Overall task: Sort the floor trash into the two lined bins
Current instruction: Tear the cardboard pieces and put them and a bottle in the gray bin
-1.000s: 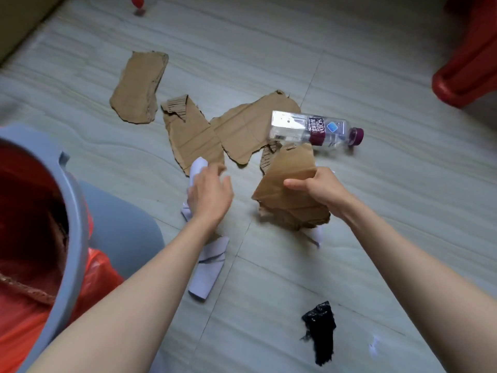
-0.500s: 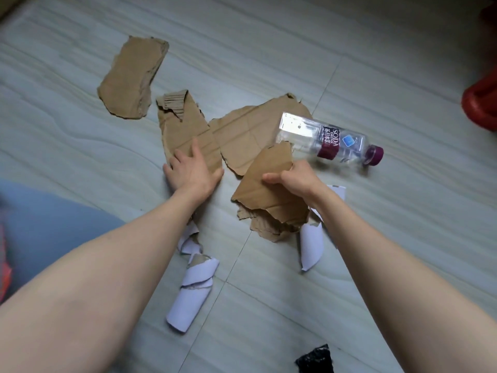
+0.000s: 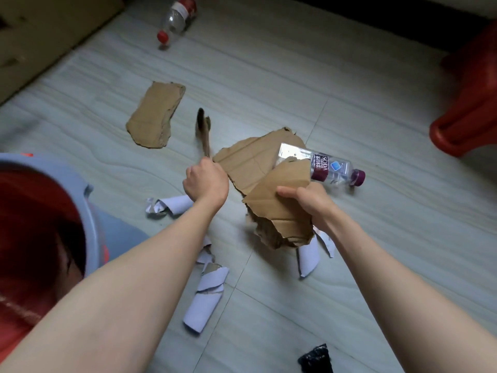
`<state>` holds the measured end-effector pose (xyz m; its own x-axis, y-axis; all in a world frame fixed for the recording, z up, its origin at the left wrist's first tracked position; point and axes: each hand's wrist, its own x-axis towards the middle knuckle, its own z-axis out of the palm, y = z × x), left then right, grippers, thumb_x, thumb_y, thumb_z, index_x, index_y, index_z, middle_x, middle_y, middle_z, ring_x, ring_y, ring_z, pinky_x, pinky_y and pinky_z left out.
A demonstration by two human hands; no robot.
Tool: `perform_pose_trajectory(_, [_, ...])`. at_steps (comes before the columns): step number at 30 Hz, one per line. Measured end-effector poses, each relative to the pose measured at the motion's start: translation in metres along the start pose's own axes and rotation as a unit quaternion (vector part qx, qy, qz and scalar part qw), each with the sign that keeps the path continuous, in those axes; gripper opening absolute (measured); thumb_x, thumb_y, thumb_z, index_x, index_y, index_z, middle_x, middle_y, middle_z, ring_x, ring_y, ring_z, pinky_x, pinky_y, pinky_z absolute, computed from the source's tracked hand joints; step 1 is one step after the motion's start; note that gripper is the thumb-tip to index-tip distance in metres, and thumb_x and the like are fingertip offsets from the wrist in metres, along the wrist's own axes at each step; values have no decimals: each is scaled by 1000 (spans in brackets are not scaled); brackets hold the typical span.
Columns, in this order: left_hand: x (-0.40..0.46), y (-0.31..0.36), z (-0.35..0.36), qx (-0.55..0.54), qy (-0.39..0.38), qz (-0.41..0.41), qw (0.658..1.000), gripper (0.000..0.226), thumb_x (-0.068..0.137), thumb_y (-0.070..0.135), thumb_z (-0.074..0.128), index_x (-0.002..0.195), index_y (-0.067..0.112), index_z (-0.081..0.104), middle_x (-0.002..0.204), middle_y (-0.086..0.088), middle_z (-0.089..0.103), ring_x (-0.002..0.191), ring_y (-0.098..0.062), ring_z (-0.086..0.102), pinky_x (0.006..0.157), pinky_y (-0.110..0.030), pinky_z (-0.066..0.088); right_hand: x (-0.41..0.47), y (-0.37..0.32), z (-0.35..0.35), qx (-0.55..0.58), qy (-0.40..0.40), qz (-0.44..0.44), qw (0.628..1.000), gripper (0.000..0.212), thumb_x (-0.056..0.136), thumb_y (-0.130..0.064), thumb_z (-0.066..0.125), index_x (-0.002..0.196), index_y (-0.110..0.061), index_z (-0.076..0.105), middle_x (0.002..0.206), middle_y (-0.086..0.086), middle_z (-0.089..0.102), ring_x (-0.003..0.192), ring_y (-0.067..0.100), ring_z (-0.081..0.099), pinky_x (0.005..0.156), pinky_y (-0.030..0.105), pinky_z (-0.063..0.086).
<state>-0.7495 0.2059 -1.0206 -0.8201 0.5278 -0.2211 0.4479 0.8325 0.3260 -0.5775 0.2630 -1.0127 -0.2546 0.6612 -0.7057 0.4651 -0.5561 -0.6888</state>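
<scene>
the left hand [image 3: 205,181] is curled tight around the lower end of a torn cardboard strip [image 3: 204,133], which stands edge-on and blurred above the pale, wood-grained floor tiles [image 3: 376,251]. the right hand [image 3: 309,203] grips a stack of ragged brown cardboard pieces [image 3: 279,211], thumb on the flat top sheet, fingers wrapped behind; the stack is raised off the floor and its frayed lower edges hang down.

behind the stack a larger torn cardboard sheet [image 3: 250,162] lies flat, with a clear plastic soda bottle [image 3: 322,165] with a purple cap and label resting on its side across the sheet's right edge. another rounded cardboard piece [image 3: 156,114] lies flat farther left, apart from the rest. crumpled and rolled white paper scraps lie on the floor: one [image 3: 166,205] just left of the left wrist, one tube-like roll [image 3: 204,300] nearer the camera, one [image 3: 309,257] under the held stack.

a grey-blue bin [image 3: 88,211] with a red liner sits at the left edge. a second clear bottle with a red cap [image 3: 174,20] lies far back. a black crumpled scrap [image 3: 316,358] lies at the bottom edge, and a red plastic object [image 3: 468,109] stands at right.
</scene>
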Motion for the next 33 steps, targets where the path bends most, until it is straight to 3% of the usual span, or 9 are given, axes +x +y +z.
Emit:
perform_pose_trajectory(5, [-9, 9, -73, -78, -11, -6, 997, 31, 94, 11, 34, 116, 1, 54, 124, -23, 54, 114, -40, 51, 90, -40, 42, -50, -33, 6, -3, 0, -20, 1000, 33, 79, -18, 74, 106, -5, 62, 94, 5, 67, 84, 19, 64, 75, 29, 51])
perform_pose_trajectory(12, [-37, 8, -211, -225, 32, 96, 969, 29, 91, 11, 33, 104, 7, 59, 112, -20, 59, 108, -37, 52, 80, -35, 40, -164, -101, 17, 67, 51, -139, 987, 23, 83, -11, 70, 104, -4, 62, 90, 7, 67, 73, 16, 63, 63, 25, 53])
perform_pose_trajectory(14, [-51, -12, -250, -275, 51, 126, 952, 30, 91, 14, 33, 104, 10, 60, 108, -16, 61, 106, -33, 53, 81, -32, 40, -201, -120, 25, 100, 66, -181, 976, 21, 83, -8, 68, 104, -7, 61, 90, 7, 67, 71, 14, 63, 61, 24, 54])
perform_pose_trajectory(17, [-72, -67, -296, -315, 80, 138, 936, 31, 90, 16, 38, 110, 15, 62, 108, -10, 64, 105, -27, 54, 79, -27, 36, -250, -135, 51, 139, 75, -234, 959, 17, 86, -7, 64, 102, -7, 60, 95, 8, 65, 77, 17, 62, 72, 30, 53])
perform_pose_trajectory(19, [-85, -113, -317, -321, 93, 123, 934, 26, 89, 17, 42, 102, 16, 65, 97, -9, 65, 95, -25, 54, 75, -26, 35, -274, -136, 77, 145, 73, -250, 954, 14, 87, -7, 63, 101, -6, 61, 97, 10, 65, 80, 19, 62, 77, 33, 53])
perform_pose_trajectory(22, [-93, -176, -338, -344, 101, 88, 929, 20, 86, 16, 48, 68, 15, 57, 68, -6, 56, 76, -24, 47, 69, -26, 32, -294, -135, 111, 157, 68, -262, 950, 12, 86, -9, 65, 98, -7, 61, 86, 3, 65, 70, 11, 60, 62, 22, 54])
perform_pose_trajectory(26, [-93, -246, -350, -310, 62, 8, 949, 24, 79, 29, 49, 59, 17, 55, 66, -1, 54, 72, -22, 49, 65, -29, 36, -306, -136, 141, 126, 61, -259, 956, 5, 87, -8, 63, 85, -11, 60, 75, -3, 60, 65, 8, 57, 53, 18, 49])
perform_pose_trajectory(29, [-93, -275, -344, -265, 6, -51, 963, 40, 84, 28, 51, 49, 12, 37, 56, -4, 38, 64, -23, 38, 56, -29, 27, -307, -135, 165, 78, 52, -248, 964, 18, 87, -7, 56, 70, -15, 55, 68, -1, 54, 63, 14, 51, 49, 19, 41])
perform_pose_trajectory(33, [-87, -281, -329, -319, -26, -90, 943, 32, 85, 20, 47, 59, 4, 53, 72, -21, 54, 67, -30, 53, 62, -33, 40, -305, -137, 191, 9, 4, -238, 971, 15, 87, -10, 56, 72, -15, 58, 72, 0, 58, 67, 15, 55, 61, 26, 41])
